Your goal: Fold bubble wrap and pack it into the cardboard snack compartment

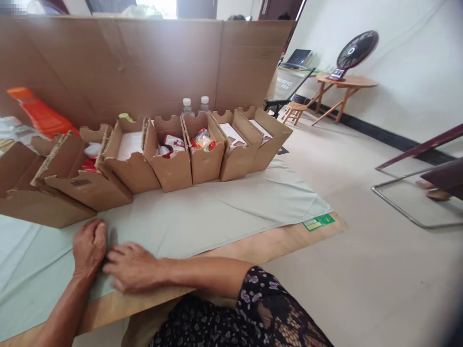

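My left hand [88, 246] and my right hand [132, 266] lie side by side, palms down, on a pale green cloth [217, 212] spread over a low wooden board [289, 238]. The fingers are loosely curled and nothing shows in either hand. Just beyond them runs a row of several open cardboard boxes [170, 159] holding packets and papers. The nearest box [68, 185] sits a short way past my left hand.
A tall cardboard sheet [144, 62] stands behind the boxes, with two water bottles [195, 106] and an orange bottle [39, 113]. A green card [318, 222] lies at the board's right edge. A fan on a small round table [347, 79], a stool and a metal chair frame [408, 193] stand on the floor at right.
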Tool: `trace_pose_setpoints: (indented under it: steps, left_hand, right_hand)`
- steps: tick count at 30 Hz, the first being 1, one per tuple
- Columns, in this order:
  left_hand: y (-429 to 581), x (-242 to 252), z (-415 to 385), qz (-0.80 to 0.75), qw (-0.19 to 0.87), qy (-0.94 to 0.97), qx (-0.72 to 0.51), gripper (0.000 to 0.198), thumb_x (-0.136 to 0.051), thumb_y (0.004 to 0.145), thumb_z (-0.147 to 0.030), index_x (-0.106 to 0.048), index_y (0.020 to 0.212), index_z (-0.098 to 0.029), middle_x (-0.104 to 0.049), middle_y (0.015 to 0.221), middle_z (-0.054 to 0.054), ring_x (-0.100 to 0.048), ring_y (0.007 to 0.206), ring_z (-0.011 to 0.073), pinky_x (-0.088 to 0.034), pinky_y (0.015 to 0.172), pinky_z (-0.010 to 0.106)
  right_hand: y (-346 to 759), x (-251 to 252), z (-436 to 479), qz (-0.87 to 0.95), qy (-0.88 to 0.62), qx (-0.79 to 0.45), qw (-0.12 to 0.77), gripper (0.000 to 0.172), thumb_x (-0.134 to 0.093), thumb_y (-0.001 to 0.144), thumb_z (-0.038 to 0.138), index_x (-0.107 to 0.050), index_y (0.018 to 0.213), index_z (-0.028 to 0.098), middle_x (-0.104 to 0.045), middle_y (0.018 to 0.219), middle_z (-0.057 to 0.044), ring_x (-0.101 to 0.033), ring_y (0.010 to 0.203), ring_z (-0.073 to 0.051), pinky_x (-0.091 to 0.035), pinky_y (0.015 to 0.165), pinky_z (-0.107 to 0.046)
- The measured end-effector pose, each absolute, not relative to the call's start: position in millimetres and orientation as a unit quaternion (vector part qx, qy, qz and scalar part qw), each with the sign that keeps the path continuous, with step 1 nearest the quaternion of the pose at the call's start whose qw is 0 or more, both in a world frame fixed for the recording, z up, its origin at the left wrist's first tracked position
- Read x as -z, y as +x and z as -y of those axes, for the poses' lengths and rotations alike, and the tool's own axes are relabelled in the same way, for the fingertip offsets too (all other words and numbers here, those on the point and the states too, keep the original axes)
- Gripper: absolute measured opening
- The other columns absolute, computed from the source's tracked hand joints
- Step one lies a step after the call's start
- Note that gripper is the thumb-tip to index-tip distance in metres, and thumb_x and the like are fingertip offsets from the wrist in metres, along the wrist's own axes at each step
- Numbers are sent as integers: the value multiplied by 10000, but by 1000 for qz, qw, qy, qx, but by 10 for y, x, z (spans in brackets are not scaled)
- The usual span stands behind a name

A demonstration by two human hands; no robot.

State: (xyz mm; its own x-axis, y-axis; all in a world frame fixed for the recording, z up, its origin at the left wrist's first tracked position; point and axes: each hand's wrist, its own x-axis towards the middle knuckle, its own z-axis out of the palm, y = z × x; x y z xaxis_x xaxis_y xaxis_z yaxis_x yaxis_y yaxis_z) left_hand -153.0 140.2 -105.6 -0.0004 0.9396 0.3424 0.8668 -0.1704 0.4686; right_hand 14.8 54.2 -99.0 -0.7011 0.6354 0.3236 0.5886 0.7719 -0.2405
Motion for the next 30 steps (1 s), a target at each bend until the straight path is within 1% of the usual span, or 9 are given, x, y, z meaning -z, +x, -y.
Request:
trace_pose_setpoints:
  steps: [4,7,9,13,19,24,27,28,30]
  left_hand:
    - [-1249,1022,-1199,-600,-13,763,-241,566,-393,976,-512,-688,1192,-81,-581,1434,301,-501,1399,490,-401,1132,695]
    - [-843,1008,-1146,-541,-9,803,-248,607,-374,993,-532,-648,1329,-106,-493,1558,268,-407,1503,452,-386,1178,658]
    - [-522,1019,-1158,-511,2,823,-250,597,-399,995,-530,-621,1388,-139,-475,1599,224,-383,1534,413,-379,1206,612]
    - [-16,1109,-1107,-457,8,875,-159,586,-394,1017,-468,-589,1460,-139,-477,1617,213,-396,1535,401,-359,1207,621]
    - [-66,1263,-820,-424,-46,901,-80,586,-369,1042,-467,-536,1540,-207,-443,1657,152,-401,1543,373,-298,1228,613]
    - [-222,1290,-693,-424,-65,900,-79,612,-343,1042,-508,-536,1543,-215,-445,1659,132,-396,1544,367,-290,1228,598]
    - [-243,1324,-585,-418,-78,900,-92,619,-329,1045,-514,-541,1539,-207,-455,1653,134,-404,1538,366,-285,1229,588]
    - [-247,1335,-544,-416,-80,900,-97,619,-329,1045,-513,-545,1536,-203,-457,1651,138,-404,1537,369,-278,1231,590]
    - [-253,1351,-474,-414,-83,900,-106,618,-332,1046,-509,-556,1528,-194,-461,1648,146,-401,1536,377,-268,1234,597]
  right_hand:
    - [971,816,131,951,-161,-187,189,195,-607,982,478,-758,983,355,-754,1263,87,-687,1182,-93,-509,1031,-202]
    - [1893,630,219,837,-437,-222,244,211,-673,955,463,-770,1094,337,-711,1384,69,-634,1312,-107,-439,1137,-207]
    - [2521,563,110,747,-592,-179,242,320,-580,1005,319,-719,1282,240,-642,1486,-60,-570,1401,-193,-389,1222,-365]
    - [3335,636,17,638,-731,-117,211,519,-574,985,290,-581,1479,128,-460,1616,-229,-418,1513,-386,-341,1208,-615]
    - [3320,1016,718,675,-729,-21,114,530,-525,1020,309,-534,1542,215,-440,1655,-133,-380,1549,-332,-320,1253,-552]
    - [3360,971,1273,728,-667,-54,147,450,-572,970,260,-656,1410,211,-555,1571,-117,-515,1459,-310,-444,1185,-518]
    - [3719,499,1265,748,-616,-119,215,264,-560,995,305,-775,1137,245,-767,1276,-74,-710,1196,-234,-581,1012,-390]
    - [3874,271,1168,730,-626,-115,249,263,-534,1015,311,-777,1096,253,-802,1161,-59,-744,1094,-208,-597,961,-359]
    - [4187,-224,820,685,-661,-29,305,273,-555,1005,344,-763,1152,246,-798,1155,-70,-744,1080,-232,-583,980,-399]
